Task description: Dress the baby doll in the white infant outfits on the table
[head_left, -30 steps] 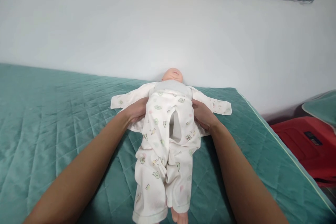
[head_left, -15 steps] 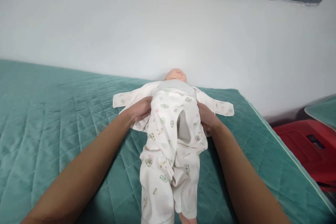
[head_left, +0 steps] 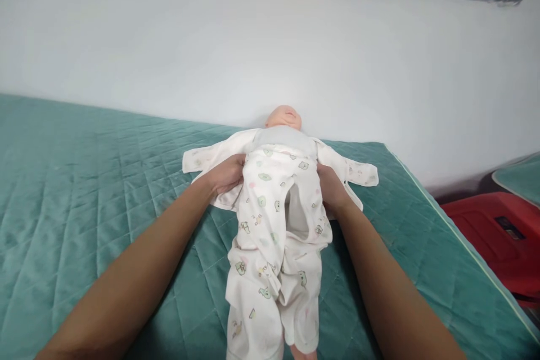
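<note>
Centrally, one doll [head_left: 283, 117], one pair of trousers [head_left: 262, 197], left hand [head_left: 228, 173], right hand [head_left: 331, 184], both gripping trouser sides

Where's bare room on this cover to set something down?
Widest patch: the teal quilted fabric cover left of the left forearm, back to the white wall. Another: between the right forearm and the cover's pale edging. Crowded: the middle, where the left hand and right hand flank white printed cloth trousers on a baby doll, white cloth sleeves spread either side.

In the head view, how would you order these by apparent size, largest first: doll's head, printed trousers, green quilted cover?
1. Green quilted cover
2. Printed trousers
3. Doll's head
</note>
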`<action>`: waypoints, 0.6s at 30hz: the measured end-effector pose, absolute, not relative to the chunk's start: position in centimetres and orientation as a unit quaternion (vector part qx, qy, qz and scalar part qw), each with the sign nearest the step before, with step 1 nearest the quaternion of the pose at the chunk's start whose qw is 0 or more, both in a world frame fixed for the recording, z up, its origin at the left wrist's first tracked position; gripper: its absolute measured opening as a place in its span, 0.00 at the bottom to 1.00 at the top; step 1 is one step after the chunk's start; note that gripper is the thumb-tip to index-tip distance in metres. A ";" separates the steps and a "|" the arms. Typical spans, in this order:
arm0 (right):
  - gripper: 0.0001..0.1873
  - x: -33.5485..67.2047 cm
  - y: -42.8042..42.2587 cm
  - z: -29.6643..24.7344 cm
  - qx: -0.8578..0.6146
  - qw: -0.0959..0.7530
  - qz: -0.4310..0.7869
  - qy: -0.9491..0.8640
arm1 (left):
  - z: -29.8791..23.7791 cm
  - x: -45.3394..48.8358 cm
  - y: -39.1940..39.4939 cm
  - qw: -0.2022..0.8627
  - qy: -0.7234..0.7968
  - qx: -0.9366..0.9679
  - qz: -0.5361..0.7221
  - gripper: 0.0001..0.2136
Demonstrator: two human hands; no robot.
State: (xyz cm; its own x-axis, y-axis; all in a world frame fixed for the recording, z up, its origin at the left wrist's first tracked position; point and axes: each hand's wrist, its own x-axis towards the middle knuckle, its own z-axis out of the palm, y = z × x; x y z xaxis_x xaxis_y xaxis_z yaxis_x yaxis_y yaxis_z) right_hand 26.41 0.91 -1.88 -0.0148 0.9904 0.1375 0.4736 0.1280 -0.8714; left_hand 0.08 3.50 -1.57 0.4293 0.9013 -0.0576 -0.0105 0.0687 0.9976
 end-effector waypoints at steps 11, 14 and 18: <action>0.10 26.6 0.9 -1.4 -0.559 0.358 0.192 -0.723 | -1.0 0.9 2.5 0.470 0.425 0.663 0.398 0.09; 0.10 26.4 0.7 -1.2 -0.548 0.378 0.193 -0.721 | -1.1 1.2 2.4 0.504 0.432 0.625 0.412 0.10; 0.10 26.2 0.7 -1.3 -0.554 0.395 0.199 -0.705 | -1.1 1.7 2.1 0.535 0.438 0.567 0.448 0.11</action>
